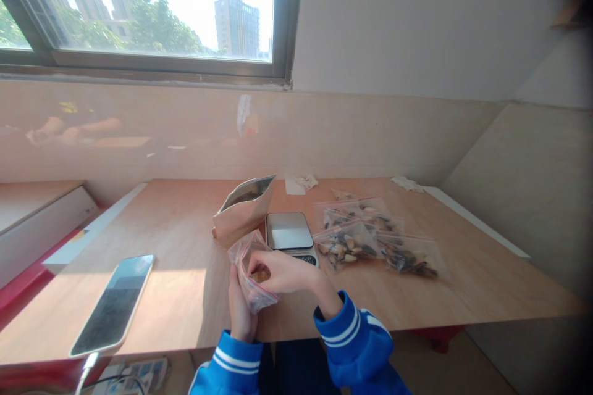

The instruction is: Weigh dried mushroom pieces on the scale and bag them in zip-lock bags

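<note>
A bright blue pair of sleeves, the left sleeve [236, 361] and right sleeve [356, 342], each with a snug cuff ringed by two white stripes. More white trims the right one above its cuff. Left hand [239, 302] and right hand [283, 271] are bare; dark cloth [299, 367] covers the lap.

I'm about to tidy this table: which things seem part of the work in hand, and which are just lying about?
Apparently in use:
small open bag, left hand holding it, right hand at its mouth
scale
open brown pouch
filled clear bags

Probably just lying about:
phone
crumpled white scraps
</note>
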The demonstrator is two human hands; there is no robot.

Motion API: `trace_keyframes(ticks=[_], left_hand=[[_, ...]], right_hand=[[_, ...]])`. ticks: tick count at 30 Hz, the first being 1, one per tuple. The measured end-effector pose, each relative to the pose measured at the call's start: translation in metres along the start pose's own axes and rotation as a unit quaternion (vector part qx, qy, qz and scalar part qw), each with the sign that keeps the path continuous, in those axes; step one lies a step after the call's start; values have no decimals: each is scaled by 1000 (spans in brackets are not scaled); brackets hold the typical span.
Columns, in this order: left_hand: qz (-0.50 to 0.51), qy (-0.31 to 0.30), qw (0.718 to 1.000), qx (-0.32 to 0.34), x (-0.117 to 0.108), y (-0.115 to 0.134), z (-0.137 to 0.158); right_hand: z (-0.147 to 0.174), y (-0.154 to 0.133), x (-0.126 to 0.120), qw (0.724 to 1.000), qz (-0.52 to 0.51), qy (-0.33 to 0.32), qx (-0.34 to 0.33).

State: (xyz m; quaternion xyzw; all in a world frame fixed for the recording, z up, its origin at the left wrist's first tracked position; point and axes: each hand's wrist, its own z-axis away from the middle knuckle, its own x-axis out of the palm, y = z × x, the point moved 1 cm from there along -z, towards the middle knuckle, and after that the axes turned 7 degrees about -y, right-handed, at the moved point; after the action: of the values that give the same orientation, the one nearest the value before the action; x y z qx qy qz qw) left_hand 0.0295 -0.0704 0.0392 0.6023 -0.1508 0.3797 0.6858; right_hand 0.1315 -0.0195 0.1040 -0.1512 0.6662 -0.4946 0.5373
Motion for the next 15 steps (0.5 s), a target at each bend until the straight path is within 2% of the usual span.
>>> trace_keyframes(ticks=[7,11,15], left_hand=[[26,-44,998,39,-4,-6,-3],[24,-44,999,18,-5,-7,-4],[14,-75,997,21,-4,-5,-4]], right_hand=[[3,5,-3,988,-140,50,-32],[3,5,-8,974,-202,100,-30],[3,4,-15,950,-266,149,-72]])
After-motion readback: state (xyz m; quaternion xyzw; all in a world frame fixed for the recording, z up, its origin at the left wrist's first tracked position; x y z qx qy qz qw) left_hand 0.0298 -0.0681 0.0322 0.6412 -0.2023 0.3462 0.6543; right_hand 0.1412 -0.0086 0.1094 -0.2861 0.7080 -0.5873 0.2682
